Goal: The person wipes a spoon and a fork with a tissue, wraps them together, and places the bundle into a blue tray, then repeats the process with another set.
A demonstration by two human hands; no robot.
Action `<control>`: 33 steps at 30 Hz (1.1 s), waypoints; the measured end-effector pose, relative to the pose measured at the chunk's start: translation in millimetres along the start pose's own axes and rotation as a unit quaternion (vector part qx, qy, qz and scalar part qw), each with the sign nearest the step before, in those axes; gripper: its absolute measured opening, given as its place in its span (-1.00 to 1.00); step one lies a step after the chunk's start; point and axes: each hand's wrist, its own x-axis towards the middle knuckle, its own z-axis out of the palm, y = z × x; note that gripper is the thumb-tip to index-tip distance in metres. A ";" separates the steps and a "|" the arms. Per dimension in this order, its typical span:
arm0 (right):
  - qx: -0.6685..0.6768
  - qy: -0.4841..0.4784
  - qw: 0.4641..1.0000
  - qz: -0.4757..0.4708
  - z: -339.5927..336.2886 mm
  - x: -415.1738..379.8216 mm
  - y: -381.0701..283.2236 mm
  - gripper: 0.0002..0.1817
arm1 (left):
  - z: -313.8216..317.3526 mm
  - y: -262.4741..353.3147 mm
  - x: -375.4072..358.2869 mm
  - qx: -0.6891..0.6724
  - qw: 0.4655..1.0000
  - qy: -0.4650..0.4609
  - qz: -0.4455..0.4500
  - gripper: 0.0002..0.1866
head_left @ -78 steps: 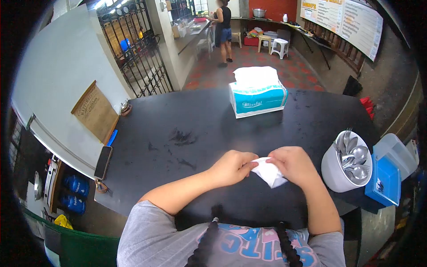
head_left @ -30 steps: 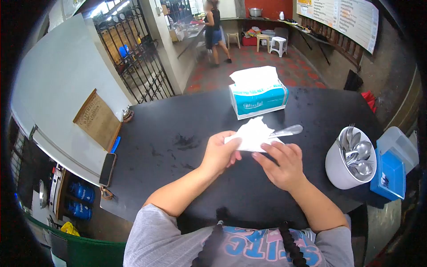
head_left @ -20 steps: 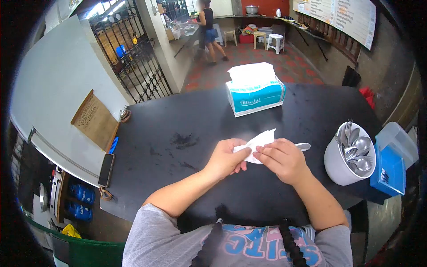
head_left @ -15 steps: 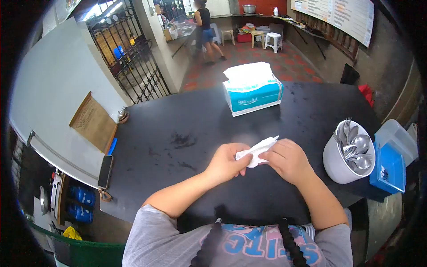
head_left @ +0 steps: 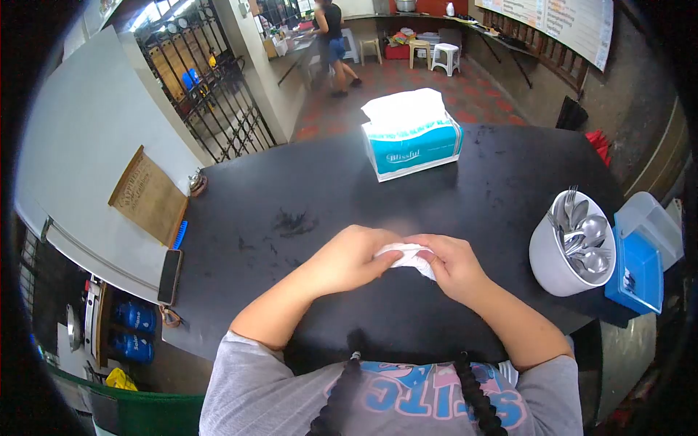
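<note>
Both hands met over the near middle of the black table (head_left: 451, 182). Left hand (head_left: 347, 258) was curled, fingers closed around the left end of a bunched white tissue (head_left: 407, 256). Right hand (head_left: 447, 265) was likewise curled, thumb and fingertips pinching the tissue's right end. Tissue was held between the two hands, just above the table surface, mostly covered by the fingers; only a small crumpled patch showed. Whether anything was wrapped inside could not be told.

Beyond the hands, well apart, a teal tissue box (head_left: 413, 145) stood on the far side of the table, a sheet sticking up from its top. A white cup (head_left: 563, 265) holding spoons and forks sat at the right edge, beside a blue-lidded container (head_left: 640, 269). A phone (head_left: 170, 275) lay on the table's left corner. Another person (head_left: 331, 40) stood far back in the room.
</note>
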 end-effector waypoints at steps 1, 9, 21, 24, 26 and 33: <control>0.000 0.000 1.000 0.000 0.0 -0.6 2.3 -0.74 | -1.5 -0.9 -0.8 0.059 0.996 0.021 0.058 -0.79; 0.497 -0.256 0.763 0.324 -13.4 -1.9 8.5 -0.61 | -2.8 -1.7 -5.4 0.205 0.960 0.058 0.182 -0.74; -0.239 -0.095 0.959 -0.119 -8.1 -12.3 -20.4 -0.86 | 1.4 -3.7 0.0 0.060 0.987 -0.129 0.081 -0.54; -0.270 -0.119 0.950 -0.105 -6.4 -14.9 -15.1 -0.88 | 9.0 -5.7 0.7 0.100 0.984 -0.138 0.048 -0.59; -0.273 -0.110 0.951 -0.092 -9.3 -9.9 -8.1 -0.87 | 9.6 -6.4 0.3 0.144 0.980 -0.122 0.068 -0.69; 0.044 -0.230 0.941 0.245 -15.5 3.7 8.3 -0.67 | 27.8 -26.1 7.7 0.341 0.907 -0.010 0.246 -0.74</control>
